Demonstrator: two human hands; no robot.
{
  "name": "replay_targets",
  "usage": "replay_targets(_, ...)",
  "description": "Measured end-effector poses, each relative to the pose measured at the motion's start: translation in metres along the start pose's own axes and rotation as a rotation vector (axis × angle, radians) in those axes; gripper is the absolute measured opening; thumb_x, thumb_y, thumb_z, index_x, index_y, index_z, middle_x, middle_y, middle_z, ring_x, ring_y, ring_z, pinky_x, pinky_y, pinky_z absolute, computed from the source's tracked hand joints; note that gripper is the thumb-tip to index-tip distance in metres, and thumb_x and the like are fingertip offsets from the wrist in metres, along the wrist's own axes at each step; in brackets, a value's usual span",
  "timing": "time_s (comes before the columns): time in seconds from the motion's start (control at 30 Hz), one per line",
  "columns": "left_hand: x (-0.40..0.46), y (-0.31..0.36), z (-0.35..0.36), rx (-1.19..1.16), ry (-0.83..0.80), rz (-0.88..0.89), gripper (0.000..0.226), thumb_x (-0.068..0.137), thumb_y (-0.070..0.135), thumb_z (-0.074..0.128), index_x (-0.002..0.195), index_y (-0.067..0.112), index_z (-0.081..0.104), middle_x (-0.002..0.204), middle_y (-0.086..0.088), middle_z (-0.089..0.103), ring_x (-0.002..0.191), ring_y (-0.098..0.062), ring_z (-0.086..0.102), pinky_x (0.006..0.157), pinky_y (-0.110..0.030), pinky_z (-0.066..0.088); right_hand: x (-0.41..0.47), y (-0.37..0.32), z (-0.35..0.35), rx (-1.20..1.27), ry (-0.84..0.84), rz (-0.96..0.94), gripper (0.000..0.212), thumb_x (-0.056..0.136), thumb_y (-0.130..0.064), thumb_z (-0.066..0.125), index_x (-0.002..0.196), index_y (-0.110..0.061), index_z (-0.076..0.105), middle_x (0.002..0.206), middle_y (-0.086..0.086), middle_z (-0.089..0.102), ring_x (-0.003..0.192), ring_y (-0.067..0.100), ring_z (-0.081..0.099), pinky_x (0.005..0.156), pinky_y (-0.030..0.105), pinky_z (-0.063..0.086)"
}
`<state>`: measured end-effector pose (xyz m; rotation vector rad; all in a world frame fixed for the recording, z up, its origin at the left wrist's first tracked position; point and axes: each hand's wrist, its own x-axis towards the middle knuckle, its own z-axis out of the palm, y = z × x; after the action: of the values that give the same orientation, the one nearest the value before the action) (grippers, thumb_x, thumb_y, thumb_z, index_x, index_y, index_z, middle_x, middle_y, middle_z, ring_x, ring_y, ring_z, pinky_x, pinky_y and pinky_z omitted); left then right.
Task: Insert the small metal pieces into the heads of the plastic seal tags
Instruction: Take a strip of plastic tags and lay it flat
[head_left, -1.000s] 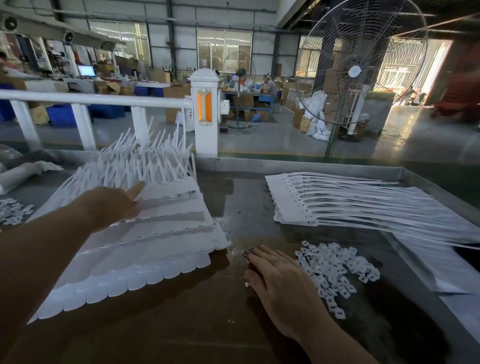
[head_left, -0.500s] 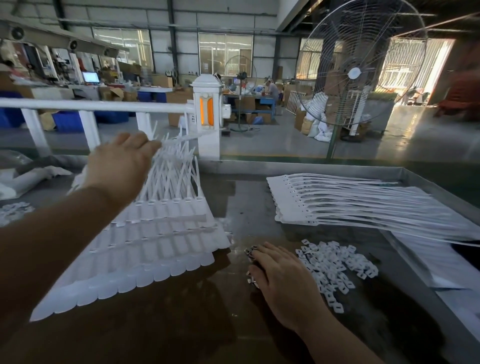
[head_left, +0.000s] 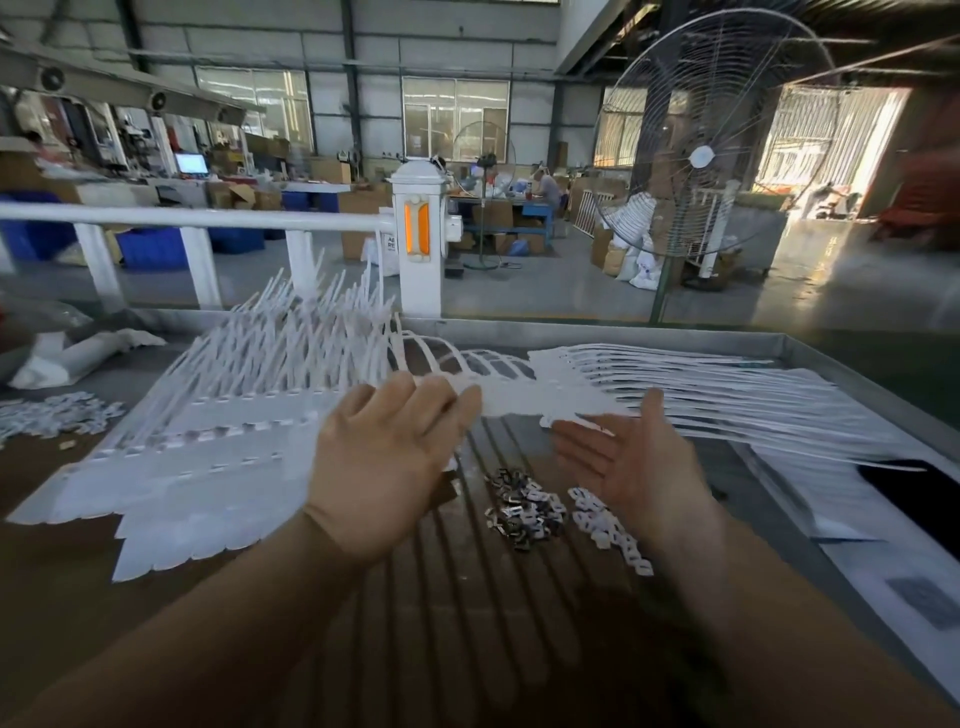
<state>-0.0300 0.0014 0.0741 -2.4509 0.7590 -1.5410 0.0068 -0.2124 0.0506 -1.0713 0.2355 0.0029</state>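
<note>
Fingers of the left hand (head_left: 387, 457) pinch the edge of a blurred strip of white seal tags (head_left: 467, 374) raised above the table, its straps arching back toward the far rim. Fingers of the right hand (head_left: 631, 467) are straight and spread, palm turned up, grasping nothing, their tips just under the heads of the right tag pile (head_left: 727, 400).

Two piles of white plastic seal tags lie on the dark brown worktable (head_left: 467, 623): a layered left stack (head_left: 208, 457) with straps sticking upward, and the flat right pile with straps running toward the right. Between the two forearms sits one small heap of dark metal pieces (head_left: 519, 506), and just beside it, to the right, one heap of small white plastic parts (head_left: 608, 525). Another scatter of white parts (head_left: 52, 418) lies at the far left.

A metal rim (head_left: 597, 330) borders the table. Beyond it stand a white rail (head_left: 197, 218) with a post bearing an orange light (head_left: 415, 234), and two pedestal fans: one large (head_left: 701, 156), one farther back (head_left: 483, 156). Windows, cardboard boxes and blue bins fill the factory hall.
</note>
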Motion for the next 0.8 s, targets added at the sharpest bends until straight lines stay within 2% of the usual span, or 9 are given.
replay_targets(0.1, -0.016, 0.024, 0.001, -0.048, 0.006, 0.048, 0.035, 0.074, 0.01, 0.046, 0.096, 0.017, 0.072, 0.077, 0.0, 0.066, 0.063, -0.021, 0.056, 0.053, -0.028, 0.044, -0.005, -0.017, -0.01, 0.098, -0.033, 0.129, 0.056, 0.089, -0.055, 0.045, 0.1, -0.002, 0.059, 0.091, 0.018, 0.072, 0.079, 0.03, 0.071, 0.064, 0.04, 0.059)
replay_targets(0.17, -0.028, 0.036, 0.002, -0.093, -0.025, 0.062, 0.035, 0.074, 0.011, 0.045, 0.103, 0.018, 0.064, 0.077, 0.002, 0.065, 0.065, -0.019, 0.056, 0.055, -0.028, 0.046, -0.007, -0.023, -0.019, 0.01, -0.05, 0.125, 0.033, 0.088, -0.031, 0.059, 0.101, -0.001, 0.063, 0.1, 0.016, 0.071, 0.081, 0.028, 0.071, 0.061, 0.036, 0.059)
replay_targets(0.23, -0.039, 0.045, 0.003, -0.116, -0.065, 0.058, 0.037, 0.072, 0.013, 0.042, 0.107, 0.02, 0.053, 0.077, 0.005, 0.064, 0.068, -0.016, 0.055, 0.06, -0.029, 0.045, -0.009, -0.026, -0.028, -0.111, -0.079, 0.091, 0.018, 0.084, -0.006, 0.06, 0.101, 0.0, 0.065, 0.105, 0.017, 0.069, 0.082, 0.026, 0.071, 0.06, 0.033, 0.058)
replay_targets(0.33, -0.047, 0.054, 0.003, -0.215, -0.165, 0.087, 0.041, 0.072, 0.018, 0.039, 0.109, 0.021, 0.058, 0.079, 0.006, 0.064, 0.075, -0.016, 0.048, 0.069, -0.027, 0.036, -0.012, -0.025, -0.044, -0.249, -0.084, 0.028, 0.021, 0.081, 0.006, 0.058, 0.097, -0.003, 0.068, 0.098, 0.016, 0.072, 0.084, 0.029, 0.07, 0.062, 0.035, 0.055)
replay_targets(0.43, -0.048, 0.061, 0.001, -0.332, -0.379, 0.089, 0.044, 0.077, 0.03, 0.037, 0.106, 0.026, 0.069, 0.087, 0.008, 0.065, 0.076, -0.012, 0.06, 0.068, -0.024, 0.048, -0.018, -0.02, -0.06, -0.344, -0.053, -0.018, 0.026, 0.082, 0.006, 0.057, 0.106, -0.002, 0.066, 0.099, 0.018, 0.071, 0.088, 0.033, 0.069, 0.068, 0.037, 0.055)
replay_targets(0.5, -0.048, 0.063, -0.001, -0.442, -0.531, -0.016, 0.046, 0.086, 0.045, 0.03, 0.113, 0.03, 0.064, 0.099, 0.011, 0.063, 0.088, -0.009, 0.06, 0.076, -0.025, 0.048, -0.021, -0.016, -0.071, -0.401, 0.005, -0.02, 0.026, 0.082, 0.006, 0.059, 0.103, -0.005, 0.067, 0.095, 0.016, 0.072, 0.085, 0.032, 0.07, 0.066, 0.037, 0.056)
replay_targets(0.57, -0.051, 0.06, 0.008, -0.518, -0.599, -0.151, 0.064, 0.086, 0.061, 0.009, 0.127, 0.035, 0.051, 0.119, 0.017, 0.052, 0.11, -0.004, 0.046, 0.094, -0.025, 0.034, -0.024, -0.013, -0.082, -0.459, 0.051, 0.005, 0.026, 0.081, 0.005, 0.06, 0.102, -0.009, 0.068, 0.096, 0.016, 0.072, 0.083, 0.033, 0.07, 0.066, 0.038, 0.056)
replay_targets(0.63, -0.057, 0.055, 0.023, -0.522, -0.626, -0.246, 0.07, 0.084, 0.06, -0.002, 0.131, 0.038, 0.045, 0.129, 0.019, 0.043, 0.118, -0.001, 0.033, 0.101, -0.022, 0.025, -0.028, -0.01, -0.089, -0.512, 0.103, 0.029, 0.032, 0.081, 0.005, 0.063, 0.109, -0.01, 0.066, 0.103, 0.019, 0.069, 0.087, 0.036, 0.068, 0.075, 0.043, 0.056)
replay_targets(0.8, -0.056, 0.048, 0.049, -0.553, -0.671, -0.577, 0.04, 0.095, 0.044, 0.037, 0.13, 0.028, 0.05, 0.132, 0.007, 0.043, 0.118, -0.014, 0.036, 0.103, -0.029, 0.028, -0.042, -0.003, -0.093, -0.865, 0.266, -0.122, 0.025, 0.081, -0.002, 0.066, 0.105, -0.004, 0.065, 0.099, 0.022, 0.066, 0.079, 0.03, 0.065, 0.082, 0.044, 0.053)
